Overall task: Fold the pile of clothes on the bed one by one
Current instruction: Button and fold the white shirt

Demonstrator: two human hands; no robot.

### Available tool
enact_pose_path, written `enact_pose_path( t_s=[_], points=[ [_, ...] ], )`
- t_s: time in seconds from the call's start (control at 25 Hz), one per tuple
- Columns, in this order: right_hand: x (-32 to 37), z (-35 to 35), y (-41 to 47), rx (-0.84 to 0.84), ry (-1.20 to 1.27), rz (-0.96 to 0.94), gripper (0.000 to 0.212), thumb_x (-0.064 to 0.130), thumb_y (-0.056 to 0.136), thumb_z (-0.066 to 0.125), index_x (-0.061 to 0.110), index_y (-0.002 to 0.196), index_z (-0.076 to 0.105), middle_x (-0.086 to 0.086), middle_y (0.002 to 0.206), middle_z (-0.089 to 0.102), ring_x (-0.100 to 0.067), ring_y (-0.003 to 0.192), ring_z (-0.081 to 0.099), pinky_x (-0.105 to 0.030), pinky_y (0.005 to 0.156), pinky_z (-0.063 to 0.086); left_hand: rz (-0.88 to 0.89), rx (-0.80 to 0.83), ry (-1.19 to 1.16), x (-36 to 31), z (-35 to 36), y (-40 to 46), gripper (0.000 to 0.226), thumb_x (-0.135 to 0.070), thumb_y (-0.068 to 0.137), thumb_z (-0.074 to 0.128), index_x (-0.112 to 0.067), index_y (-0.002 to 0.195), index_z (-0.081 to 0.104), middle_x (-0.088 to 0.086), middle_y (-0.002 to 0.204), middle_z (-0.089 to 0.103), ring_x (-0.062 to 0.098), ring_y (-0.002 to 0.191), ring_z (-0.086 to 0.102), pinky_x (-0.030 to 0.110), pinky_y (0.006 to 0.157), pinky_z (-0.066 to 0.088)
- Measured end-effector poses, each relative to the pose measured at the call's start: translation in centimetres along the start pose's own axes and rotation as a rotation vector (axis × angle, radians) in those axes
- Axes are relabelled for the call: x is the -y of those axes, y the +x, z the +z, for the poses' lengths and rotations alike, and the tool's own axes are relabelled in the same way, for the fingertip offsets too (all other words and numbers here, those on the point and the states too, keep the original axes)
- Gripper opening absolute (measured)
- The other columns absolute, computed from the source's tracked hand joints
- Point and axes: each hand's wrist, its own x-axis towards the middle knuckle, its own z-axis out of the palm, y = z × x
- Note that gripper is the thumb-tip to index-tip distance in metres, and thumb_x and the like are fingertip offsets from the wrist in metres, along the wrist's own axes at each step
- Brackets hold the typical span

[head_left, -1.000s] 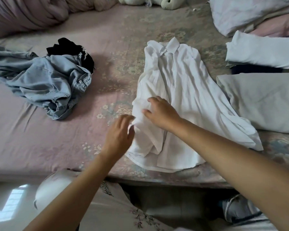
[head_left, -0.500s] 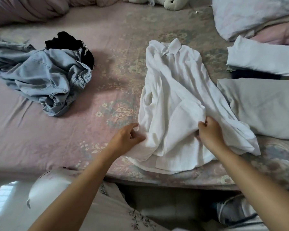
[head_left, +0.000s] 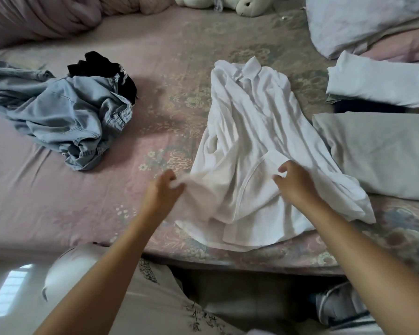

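Shirt (head_left: 257, 131) lies mid-bed (head_left: 155, 56) — jeans (head_left: 65, 117) left, folded clothes (head_left: 377, 85) right.

white shirt (head_left: 259, 131) laid collar-away on bed (head_left: 58, 201) | its left edge pinched by left hand (head_left: 161, 197), apparently | right hand (head_left: 294, 183) held loosely curled over hem | denim heap (head_left: 65, 117) seen left

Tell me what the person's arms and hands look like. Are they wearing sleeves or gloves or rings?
Both arms are bare from the bottom of the picture up to the fingers, with no sleeves showing. The left hand and right hand wear no gloves, and no rings, watch or bracelet show, though the left hand is a bit blurred. Lower down, light cloth with a small flower print shows.
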Motion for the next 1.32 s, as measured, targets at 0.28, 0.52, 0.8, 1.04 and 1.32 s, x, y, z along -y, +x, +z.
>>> enact_pose_path(
  t_s=[0.28,0.52,0.8,1.04,1.32],
  points=[
    [-2.0,-0.9,-0.9,0.126,0.22,0.006,0.042,0.008,0.088,0.061,0.018,0.128,0.053,-0.007,0.069,0.059,-0.018,0.066,0.064,-0.028,0.064,0.047,-0.371,-0.398,0.13,5.0,-5.7,1.8,0.024,-0.015,0.091,0.057,-0.003,0.111,0.052,0.024,0.11,0.059,0.04,0.1,0.054,0.037,0.075,0.038],
    [-1.8,-0.7,-0.6,-0.077,-0.274,-0.269,0.009,0.014,0.084,0.067,0.011,0.092,0.064,-0.009,0.129,0.048,-0.03,0.119,0.042,-0.037,0.09,0.037,0.61,-0.02,0.559,4.1,-0.7,0.5,0.058,-0.049,0.086,0.048,-0.007,0.125,0.057,0.017,0.128,0.056,0.035,0.116,0.053,0.043,0.099,0.036],
    [0.7,-1.7,0.5,0.315,0.237,0.068,0.077,0.016,0.079,0.075,0.019,0.141,0.029,-0.008,0.112,0.058,-0.023,0.101,0.056,-0.03,0.082,0.044,0.61,0.172,0.676,4.7,1.9,1.4,0.041,-0.023,0.073,0.043,-0.01,0.109,0.057,0.014,0.105,0.066,0.032,0.09,0.067,0.045,0.072,0.055],
    [5.7,-1.4,0.8,0.397,0.309,-0.045,0.05,0.008,0.075,0.077,0.008,0.122,0.059,0.003,0.084,0.056,-0.008,0.076,0.055,-0.019,0.067,0.042,-0.115,0.001,0.747,9.4,-3.6,4.1,0.042,-0.019,0.089,0.047,-0.013,0.13,0.047,0.018,0.136,0.038,0.034,0.131,0.031,0.075,0.099,0.014],
    [5.8,4.6,-3.4,0.232,-0.286,-0.464,0.059,0.039,0.085,0.067,0.015,0.132,0.041,-0.003,0.122,0.045,-0.021,0.111,0.049,-0.036,0.09,0.043,0.431,-0.334,0.708,12.9,-3.8,1.6,0.052,-0.006,0.072,0.072,-0.003,0.121,0.056,0.024,0.117,0.059,0.042,0.101,0.059,0.051,0.087,0.039]
  ],
)
